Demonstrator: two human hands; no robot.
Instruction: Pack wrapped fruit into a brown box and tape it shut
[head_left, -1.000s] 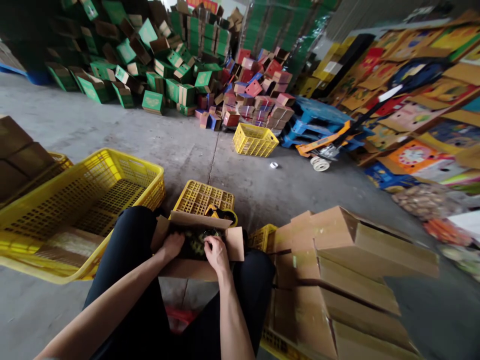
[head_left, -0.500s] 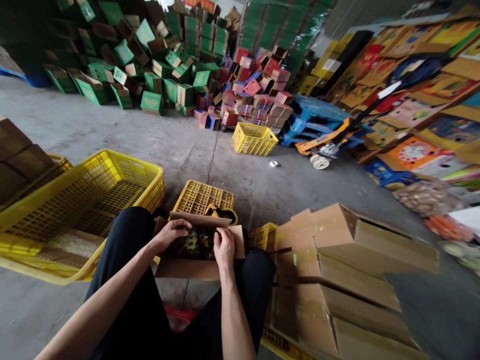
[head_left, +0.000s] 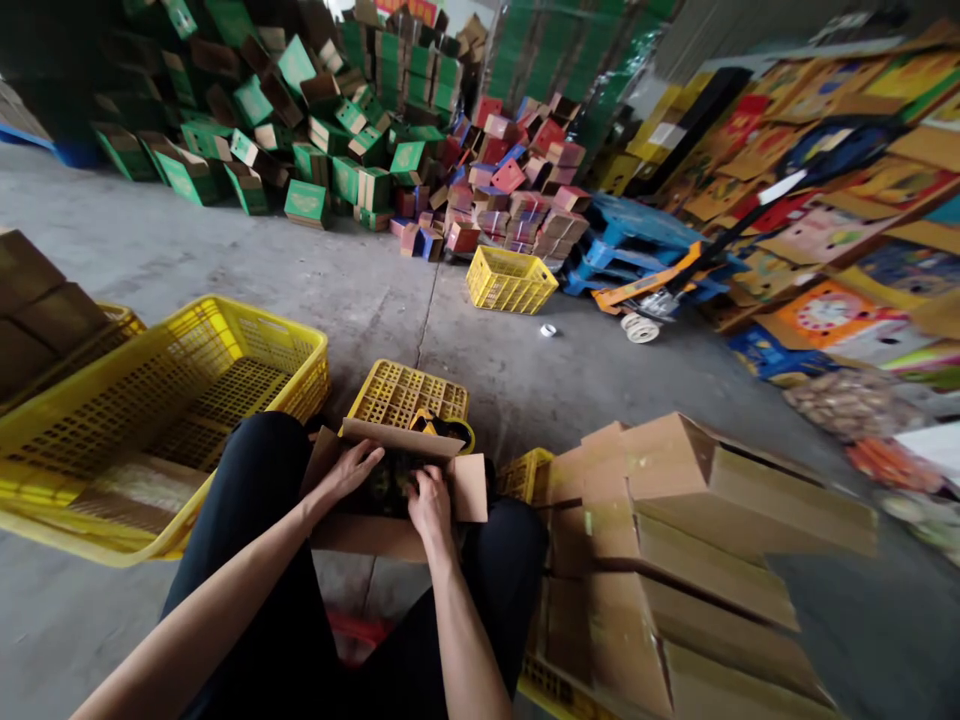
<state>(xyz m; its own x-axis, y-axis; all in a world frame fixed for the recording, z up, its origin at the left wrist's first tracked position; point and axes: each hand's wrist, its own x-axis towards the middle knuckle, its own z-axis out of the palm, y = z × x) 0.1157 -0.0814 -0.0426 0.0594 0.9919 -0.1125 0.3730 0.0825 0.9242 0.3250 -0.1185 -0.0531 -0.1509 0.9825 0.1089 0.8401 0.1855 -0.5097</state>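
An open cardboard box [head_left: 367, 535] sits between my knees with its flaps spread out. Inside it lie dark contents with greenish-yellow patches, too dim to name. My left hand [head_left: 354, 472] lies at the box's left side, fingers stretched out over the contents. Over the middle right of the contents, my right hand [head_left: 430, 503] has its fingers bent down and closed; whatever they grip is hidden. A tape dispenser [head_left: 439, 425] rests on an upturned yellow crate [head_left: 405, 390] just beyond the far flap.
A large yellow basket [head_left: 296, 350] stands left, holding a flat cardboard piece. Cardboard boxes [head_left: 675, 510] are stacked to my right. Farther off are a small yellow crate [head_left: 510, 280], a pallet jack [head_left: 660, 285], blue pallets [head_left: 622, 235] and heaped green boxes [head_left: 306, 203].
My right hand has moved left, from the box's right edge in over the contents. My left hand's fingers have straightened. The right flap shows more fully.
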